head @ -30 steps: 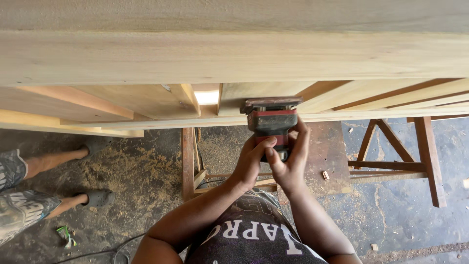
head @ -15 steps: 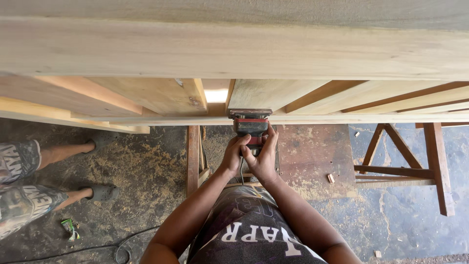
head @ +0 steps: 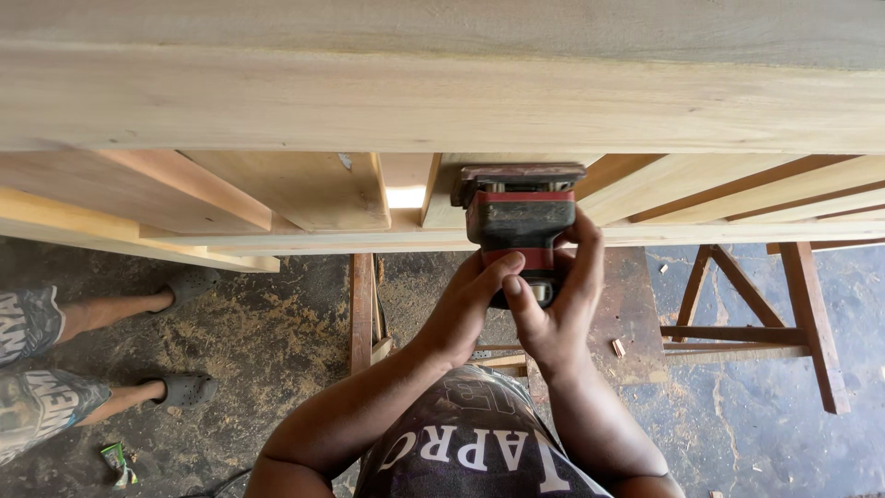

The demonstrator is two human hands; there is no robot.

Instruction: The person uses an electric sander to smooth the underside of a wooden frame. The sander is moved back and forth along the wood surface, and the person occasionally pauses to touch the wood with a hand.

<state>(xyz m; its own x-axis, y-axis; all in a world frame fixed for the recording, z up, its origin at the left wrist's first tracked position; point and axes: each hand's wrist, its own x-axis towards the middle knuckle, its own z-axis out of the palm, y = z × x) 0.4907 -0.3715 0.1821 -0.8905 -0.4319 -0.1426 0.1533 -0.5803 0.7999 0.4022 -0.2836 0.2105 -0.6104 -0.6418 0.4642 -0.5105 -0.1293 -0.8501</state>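
While both hands grip it from the near side, a red and black power sander (head: 518, 221) sits against the lower edge of a pale wooden frame (head: 442, 97) that fills the upper part of the view. The left hand (head: 467, 309) wraps the tool's rear from the left, fingers (head: 493, 272) curled shut around the body with the thumb lying toward the middle. The right hand (head: 556, 309) closes on the right side, its fingers reaching up along the sander's flank and its thumb pressed near the back end, just beside the left thumb. The sander's flat dark pad faces the wood, at a narrow gap between two boards where light shows through. Under the frame several slanted wooden slats (head: 304, 189) run out to either side. Below, a sawdust-strewn floor (head: 258, 332) shows, with a reddish wooden trestle (head: 765, 323) standing to the right. At the left edge another person's legs (head: 101, 314) stand in patterned shorts and grey sandals, well apart from the tool.
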